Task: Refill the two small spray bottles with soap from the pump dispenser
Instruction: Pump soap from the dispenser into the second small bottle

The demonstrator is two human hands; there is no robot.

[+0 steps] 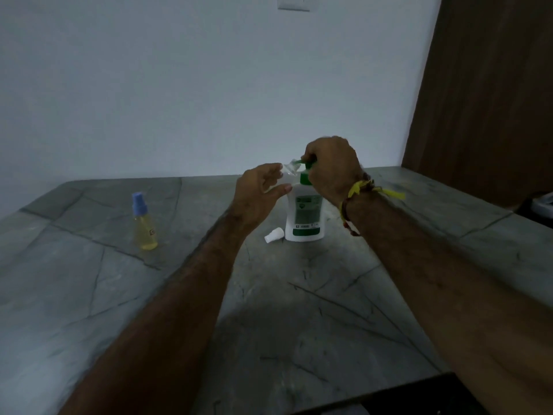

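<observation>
While both forearms reach forward over it, the grey stone surface (299, 310) carries everything, meeting a pale wall (179, 85) at the back, with a brown wood panel (484, 85) at right. White pump dispenser (303, 218) stands upright mid-surface, long axis vertical, green label facing the camera, green pump spout pointing left. Right hand (330, 167) sits on the pump head, fingers curled down around it; yellow and red threads (363, 190) tied at that wrist. Left hand (258, 194) holds a small clear spray bottle (289, 169) just left of the spout, tilted, mouth toward the nozzle; thumb and fingers pinch it, the other fingers loosely spread. Second spray bottle (144, 224), yellow liquid, blue cap, stands upright well to the left. Small white spray cap (273, 236) lies on its side just beside the dispenser's base, tip pointing left toward the camera.
</observation>
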